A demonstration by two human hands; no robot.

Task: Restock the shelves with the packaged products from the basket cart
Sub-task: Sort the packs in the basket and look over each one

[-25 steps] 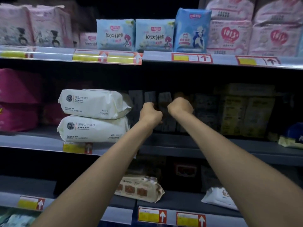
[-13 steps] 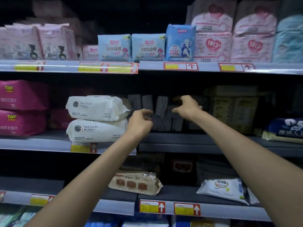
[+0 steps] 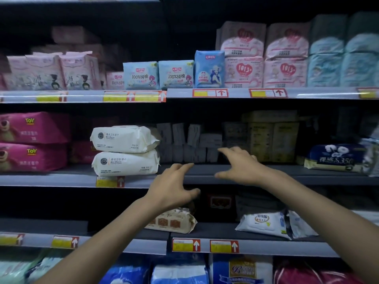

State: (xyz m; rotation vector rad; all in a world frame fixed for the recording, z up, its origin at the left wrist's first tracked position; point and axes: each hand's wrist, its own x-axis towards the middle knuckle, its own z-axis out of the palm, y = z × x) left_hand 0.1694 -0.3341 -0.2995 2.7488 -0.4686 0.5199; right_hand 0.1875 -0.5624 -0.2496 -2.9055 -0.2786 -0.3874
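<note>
- Both hands have pulled back from the rear of the middle shelf [image 3: 51, 179]. A second ago they were curled into fists against the grey packs [image 3: 184, 140]. Half a second ago the fingers were loosening, and now both hands are out near the shelf's front edge.
- My left hand [image 3: 172, 186] is open, with the fingers spread and relaxed, and it holds nothing. It hangs in front of the shelf lip and a little below it.
- My right hand [image 3: 241, 166] is also open and empty. It is palm down over the front of the shelf, with the fingers reaching forward and to the left.
- The grey packs stand in an uneven row deep in the shelf, in shadow. Some are upright, some lean, and one lies across the lower ones. Their print is too dark to read.
- The packs lie beyond and above both hands. My right fingertips are near the lowest pack at the right end of the row but do not touch it. My left hand is farther from the row.
- Two white wipes packs [image 3: 125, 138] are stacked just left of the grey row, to the left of my left hand.
- I judge that this batch is now placed and released, though the leaning packs may want straightening.
- The cart is not in view, so the next product has to come from somewhere outside the picture.
</note>
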